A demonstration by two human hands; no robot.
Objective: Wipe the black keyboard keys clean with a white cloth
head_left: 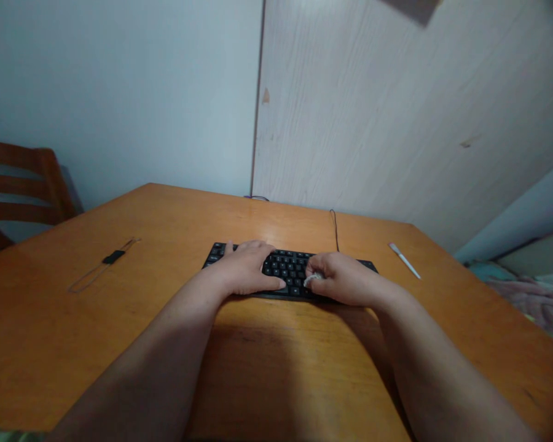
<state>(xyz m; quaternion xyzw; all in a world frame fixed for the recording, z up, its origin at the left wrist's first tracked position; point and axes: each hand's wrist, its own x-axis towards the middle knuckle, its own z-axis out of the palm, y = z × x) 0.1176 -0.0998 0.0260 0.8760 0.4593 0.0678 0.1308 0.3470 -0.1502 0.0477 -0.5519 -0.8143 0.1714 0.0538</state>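
So both our arms come up from the bottom corners and angle in toward the middle. Our left hand (249, 267) is palm down, pretty flat, fingers spread a bit and the thumb stuck out toward the other hand. Our right hand (341, 277) is way more curled, fingers tucked in and the thumb side facing our left. Wrists look fairly straight, forearms are bare, and there's a small gap between our hands, so they're not touching.

Behind your wooden table (258, 344) rose a pale wall (120, 80) and a light wood-grain panel (373, 123) — a slatted wooden chair (23, 184) stood to your left, in dim light.
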